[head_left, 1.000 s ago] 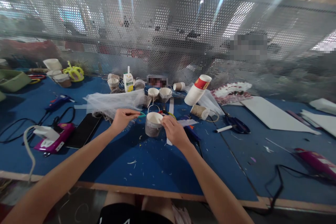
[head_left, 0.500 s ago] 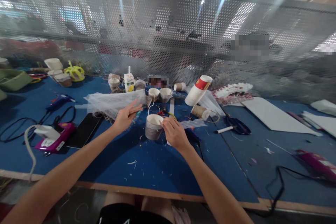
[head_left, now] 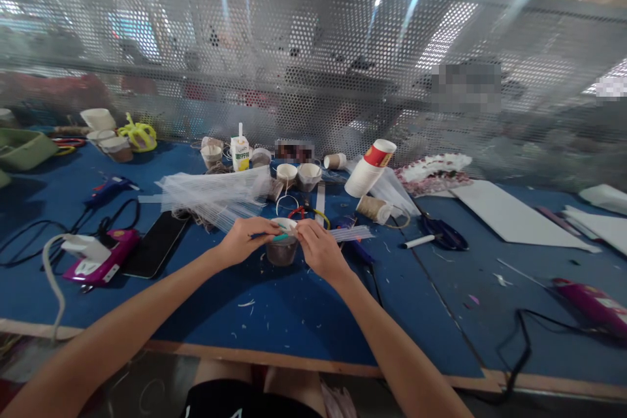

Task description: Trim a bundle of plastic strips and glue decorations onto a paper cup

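A small grey-wrapped cup (head_left: pixel 281 253) with a white inside stands upright on the blue table, between my hands. My left hand (head_left: pixel 249 239) is closed at the cup's left rim, on a thin teal-coloured tool (head_left: pixel 281 236) that crosses over the opening. At the right rim, my right hand (head_left: pixel 319 247) pinches the cup's edge or a pale strip there; the fingertips partly hide which. Translucent white strips (head_left: pixel 353 233) stick out to the right behind my right hand. Behind the cup is a white ring (head_left: pixel 287 204).
A mesh bundle (head_left: pixel 210 192), black phone (head_left: pixel 157 245) and magenta power strip (head_left: pixel 105 257) lie left. Further back stand a drink carton (head_left: pixel 240 154), small cups (head_left: pixel 309 176) and stacked paper cups (head_left: pixel 368 171). Twine spool (head_left: pixel 373 209), marker (head_left: pixel 419 241) and white board (head_left: pixel 519 219) lie right.
My left hand has moved right from the mesh bundle to the cup, with its fingers now closed. The cup and my right hand have shifted slightly left.
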Motion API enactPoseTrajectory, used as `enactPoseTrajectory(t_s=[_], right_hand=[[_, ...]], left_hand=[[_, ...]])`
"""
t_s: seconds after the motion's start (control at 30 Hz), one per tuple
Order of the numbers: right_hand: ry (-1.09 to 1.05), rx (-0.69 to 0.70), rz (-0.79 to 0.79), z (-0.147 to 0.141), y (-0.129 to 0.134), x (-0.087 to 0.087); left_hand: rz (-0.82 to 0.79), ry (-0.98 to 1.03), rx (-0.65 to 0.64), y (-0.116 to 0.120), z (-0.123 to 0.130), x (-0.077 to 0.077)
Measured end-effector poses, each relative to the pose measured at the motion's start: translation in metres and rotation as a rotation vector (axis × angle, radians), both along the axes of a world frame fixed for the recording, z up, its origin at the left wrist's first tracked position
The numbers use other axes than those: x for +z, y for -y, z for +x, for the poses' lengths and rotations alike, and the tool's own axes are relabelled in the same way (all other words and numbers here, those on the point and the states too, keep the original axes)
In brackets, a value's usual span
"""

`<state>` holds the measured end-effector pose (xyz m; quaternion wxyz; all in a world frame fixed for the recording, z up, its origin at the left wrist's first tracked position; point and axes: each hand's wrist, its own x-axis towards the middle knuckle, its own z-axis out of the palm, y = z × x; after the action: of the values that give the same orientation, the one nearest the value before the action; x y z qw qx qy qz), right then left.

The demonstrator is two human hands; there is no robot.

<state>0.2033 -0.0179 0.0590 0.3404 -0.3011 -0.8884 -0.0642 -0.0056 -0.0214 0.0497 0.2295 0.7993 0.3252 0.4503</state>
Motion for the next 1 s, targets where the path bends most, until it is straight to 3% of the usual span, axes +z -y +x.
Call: enactPoseTrajectory(t_s=[0.37,0.53,0.73,1.0], right_hand=[[-0.074,0.039,-0.146,-0.002,0.001,0.002],[-0.073,0.042,-0.128,-0.002,0.002,0.003],[-0.066,0.049,-0.126,-0.002,0.002,0.002],[-0.086,0.043,-0.186,-0.002,0.002,0.004]], left_hand=[[-0.015,-0.098,0.054,0.0,-0.005,0.001],[-0.038,-0.048,-0.022,-0.001,-0.004,0.004],[-0.205,0.02,-0.046,-0.001,-0.001,0.004],[-0.264,-0.056,-0.028,-0.001,-0.005,0.012]])
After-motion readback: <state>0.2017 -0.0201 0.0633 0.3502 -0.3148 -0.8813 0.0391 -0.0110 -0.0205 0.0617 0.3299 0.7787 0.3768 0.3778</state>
